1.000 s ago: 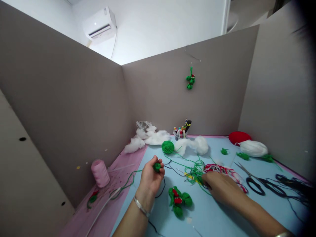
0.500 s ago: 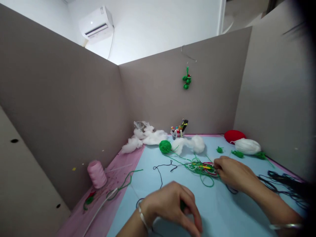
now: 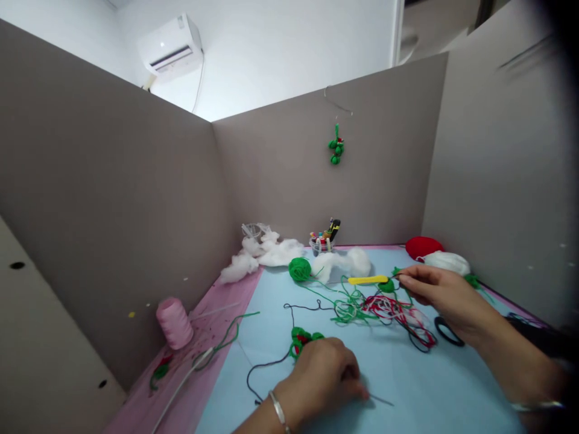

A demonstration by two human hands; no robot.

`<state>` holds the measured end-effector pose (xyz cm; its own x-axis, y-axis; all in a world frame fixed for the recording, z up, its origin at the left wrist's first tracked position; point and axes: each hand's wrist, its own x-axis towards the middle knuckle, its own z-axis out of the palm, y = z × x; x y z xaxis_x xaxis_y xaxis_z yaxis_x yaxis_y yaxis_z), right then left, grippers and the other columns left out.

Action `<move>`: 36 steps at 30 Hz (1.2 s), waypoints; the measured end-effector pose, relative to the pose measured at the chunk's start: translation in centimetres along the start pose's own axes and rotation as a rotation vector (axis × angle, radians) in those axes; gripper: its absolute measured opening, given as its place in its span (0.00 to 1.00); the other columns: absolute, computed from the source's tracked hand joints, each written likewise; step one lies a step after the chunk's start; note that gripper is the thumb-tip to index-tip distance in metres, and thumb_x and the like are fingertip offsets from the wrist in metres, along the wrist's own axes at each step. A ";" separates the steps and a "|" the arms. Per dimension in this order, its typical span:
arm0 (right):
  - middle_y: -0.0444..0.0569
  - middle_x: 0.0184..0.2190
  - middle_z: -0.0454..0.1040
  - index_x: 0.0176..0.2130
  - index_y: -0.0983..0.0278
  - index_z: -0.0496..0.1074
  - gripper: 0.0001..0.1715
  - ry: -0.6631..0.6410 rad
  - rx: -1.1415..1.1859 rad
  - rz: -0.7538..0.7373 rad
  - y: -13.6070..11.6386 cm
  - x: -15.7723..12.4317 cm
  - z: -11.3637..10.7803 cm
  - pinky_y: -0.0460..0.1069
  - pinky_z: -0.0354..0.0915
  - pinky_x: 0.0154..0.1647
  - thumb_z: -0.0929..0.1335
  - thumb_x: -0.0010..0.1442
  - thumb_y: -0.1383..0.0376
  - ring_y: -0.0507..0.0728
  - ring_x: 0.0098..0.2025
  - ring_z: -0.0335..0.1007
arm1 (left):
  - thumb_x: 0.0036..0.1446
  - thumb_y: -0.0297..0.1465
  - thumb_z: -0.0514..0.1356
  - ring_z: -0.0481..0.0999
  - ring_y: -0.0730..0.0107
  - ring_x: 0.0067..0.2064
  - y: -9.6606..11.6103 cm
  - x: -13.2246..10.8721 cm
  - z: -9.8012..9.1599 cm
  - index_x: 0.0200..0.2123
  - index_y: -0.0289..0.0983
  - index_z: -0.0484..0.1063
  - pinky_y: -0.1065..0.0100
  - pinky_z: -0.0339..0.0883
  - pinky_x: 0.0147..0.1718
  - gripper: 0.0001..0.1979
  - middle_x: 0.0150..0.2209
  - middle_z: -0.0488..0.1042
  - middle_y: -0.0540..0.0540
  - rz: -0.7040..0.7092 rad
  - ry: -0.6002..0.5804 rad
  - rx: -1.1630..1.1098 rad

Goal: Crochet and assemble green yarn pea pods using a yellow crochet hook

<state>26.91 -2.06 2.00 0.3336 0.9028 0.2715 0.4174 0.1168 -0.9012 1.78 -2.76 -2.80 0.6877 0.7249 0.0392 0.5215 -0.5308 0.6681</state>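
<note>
My left hand (image 3: 322, 377) rests low on the blue mat (image 3: 398, 392), fingers curled over a green and red crocheted piece (image 3: 302, 341); a thin needle-like tip (image 3: 380, 399) pokes out to its right. My right hand (image 3: 441, 295) is raised at the right and pinches a yellow-handled crochet hook (image 3: 367, 279) that points left. Below the hook lies a tangle of green, red and white yarn (image 3: 380, 306). A green yarn ball (image 3: 300, 269) sits further back.
Grey partition walls enclose the desk. White stuffing (image 3: 271, 253), a small cup of tools (image 3: 322, 240), red yarn (image 3: 423, 246) and white yarn (image 3: 447, 261) line the back. A pink thread cone (image 3: 174, 322) stands at the left, scissors (image 3: 449, 331) at the right. A green ornament (image 3: 335, 148) hangs on the wall.
My right hand has lifted from the yarn tangle and now holds up the yellow hook. My left hand came down from holding a small green ball to the crocheted piece.
</note>
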 end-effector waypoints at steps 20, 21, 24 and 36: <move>0.44 0.21 0.68 0.26 0.64 0.73 0.19 -0.269 0.227 0.011 -2.8 -2.4 3.2 0.46 0.55 0.23 0.74 0.44 0.51 0.51 0.23 0.58 | 0.43 0.41 0.62 0.55 0.81 0.18 0.7 0.3 -3.3 0.22 0.34 0.69 0.72 0.43 0.18 0.15 0.18 0.65 0.52 -0.347 0.286 -0.798; 0.45 0.21 0.69 0.27 0.64 0.73 0.19 -0.263 0.227 0.003 -2.7 -2.3 2.8 0.46 0.56 0.23 0.74 0.43 0.51 0.52 0.24 0.60 | 0.41 0.41 0.63 0.54 0.82 0.18 0.7 0.3 -3.5 0.22 0.34 0.68 0.72 0.42 0.18 0.15 0.18 0.63 0.54 -0.341 0.282 -0.856; 0.45 0.23 0.70 0.28 0.63 0.73 0.20 -0.215 0.226 -0.022 -2.6 -2.0 1.7 0.47 0.58 0.25 0.74 0.44 0.50 0.52 0.25 0.62 | 0.40 0.43 0.66 0.53 0.82 0.18 1.0 0.0 -4.1 0.23 0.35 0.66 0.72 0.38 0.18 0.18 0.18 0.61 0.55 -0.302 0.242 -0.996; 0.44 0.21 0.70 0.29 0.62 0.73 0.16 -0.284 0.050 -0.118 -3.4 -2.8 2.9 0.47 0.59 0.22 0.69 0.50 0.52 0.53 0.23 0.62 | 0.40 0.41 0.66 0.58 0.83 0.17 0.7 -0.5 -4.8 0.26 0.31 0.74 0.73 0.43 0.18 0.17 0.19 0.67 0.52 -0.304 0.025 -0.921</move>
<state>22.16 -3.75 3.35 0.0327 0.9606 0.2759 0.3950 0.2411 -0.8865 -0.68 -1.40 1.26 0.5725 0.7891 -0.2226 0.0678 0.2250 0.9720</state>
